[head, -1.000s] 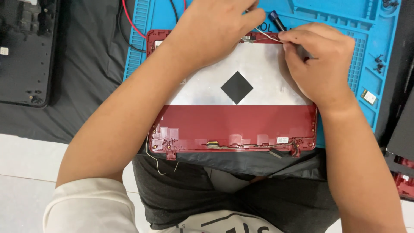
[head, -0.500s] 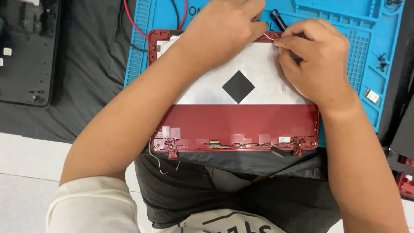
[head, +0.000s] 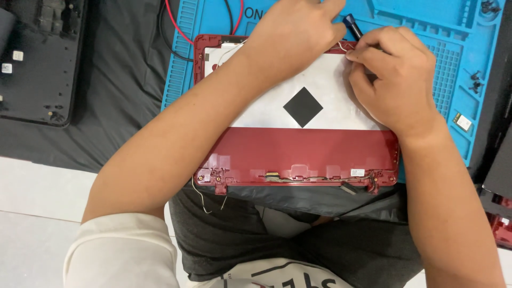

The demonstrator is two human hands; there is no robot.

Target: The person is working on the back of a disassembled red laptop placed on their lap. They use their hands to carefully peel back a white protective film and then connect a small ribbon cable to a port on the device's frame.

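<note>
A red laptop lid shell (head: 298, 152) lies open-side up on a blue work mat (head: 426, 32), with a silver foil sheet (head: 330, 114) and a black diamond patch (head: 303, 106) inside it. My left hand (head: 290, 34) presses on the far edge of the shell, fingers curled over thin wires. My right hand (head: 392, 80) is closed around a dark-handled screwdriver (head: 352, 24), its tip hidden at the shell's far right corner. Hinges and a thin cable run along the shell's near edge (head: 298, 177).
A black laptop base (head: 37, 58) lies at the left on dark cloth. Red and black wires (head: 176, 26) cross the mat's far left. Small screws (head: 474, 80) and a small chip (head: 463, 122) sit on the mat at the right. Dark parts line the right edge.
Both hands have stayed at the shell's far edge, shifting slightly; my right hand has closed tighter around the screwdriver near the corner.
</note>
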